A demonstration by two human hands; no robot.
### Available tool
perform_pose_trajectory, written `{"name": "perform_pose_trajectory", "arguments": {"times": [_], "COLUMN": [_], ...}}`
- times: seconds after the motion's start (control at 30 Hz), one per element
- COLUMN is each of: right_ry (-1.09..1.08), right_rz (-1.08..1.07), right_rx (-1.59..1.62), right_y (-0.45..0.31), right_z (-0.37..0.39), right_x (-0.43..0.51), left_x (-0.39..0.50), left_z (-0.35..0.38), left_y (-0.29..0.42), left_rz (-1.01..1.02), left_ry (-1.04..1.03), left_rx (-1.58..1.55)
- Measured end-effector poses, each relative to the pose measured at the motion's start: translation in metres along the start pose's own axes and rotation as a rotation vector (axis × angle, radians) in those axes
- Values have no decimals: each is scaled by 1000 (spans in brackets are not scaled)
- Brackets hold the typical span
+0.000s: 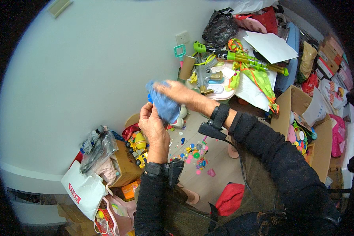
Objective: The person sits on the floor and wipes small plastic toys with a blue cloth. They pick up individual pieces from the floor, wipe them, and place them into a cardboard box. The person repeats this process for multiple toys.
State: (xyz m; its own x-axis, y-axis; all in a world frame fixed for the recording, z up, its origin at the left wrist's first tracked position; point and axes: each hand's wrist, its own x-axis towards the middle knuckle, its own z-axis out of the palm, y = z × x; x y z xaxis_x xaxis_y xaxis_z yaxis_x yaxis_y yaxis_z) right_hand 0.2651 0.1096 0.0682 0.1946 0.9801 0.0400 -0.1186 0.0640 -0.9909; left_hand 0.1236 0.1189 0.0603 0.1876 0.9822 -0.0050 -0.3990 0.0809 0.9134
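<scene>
My left hand [155,132] pinches a small blue item [150,98] between thumb and fingers; most of that item is hidden, so its kind cannot be told. A blue cloth [165,106] hangs from my right hand [177,93], which grips its upper part and is blurred. The cloth lies against the small blue item and the fingertips of my left hand. Beneath both hands, small colourful plastic pieces [196,155] are scattered on the floor, and a white rounded toy [178,122] shows partly behind the cloth.
Toy guns [244,57] lie on a cluttered surface at upper right. An open cardboard box [321,141] of toys stands at right. At left are a yellow toy truck [140,147], a cardboard box [126,168] and a white bag [84,188]. Red cloth [231,199] lies below.
</scene>
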Motion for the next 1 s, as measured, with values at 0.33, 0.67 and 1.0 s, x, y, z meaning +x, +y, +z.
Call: {"name": "perform_pose_trajectory", "arguments": {"times": [0.33,0.67,1.0], "right_ry": [189,394,399], "right_rz": [-648,-627,-19], "right_rx": [-1032,-1049,-227], "right_y": [-22,8,24], "right_z": [4,9,4], "right_x": [-17,-6,3], "left_x": [14,3,-2], "left_z": [-16,0,3], "left_y": [15,1,-9], "left_rz": [-65,-56,401], "left_ry": [-223,-100,-130], "left_rx": [182,141,615]}}
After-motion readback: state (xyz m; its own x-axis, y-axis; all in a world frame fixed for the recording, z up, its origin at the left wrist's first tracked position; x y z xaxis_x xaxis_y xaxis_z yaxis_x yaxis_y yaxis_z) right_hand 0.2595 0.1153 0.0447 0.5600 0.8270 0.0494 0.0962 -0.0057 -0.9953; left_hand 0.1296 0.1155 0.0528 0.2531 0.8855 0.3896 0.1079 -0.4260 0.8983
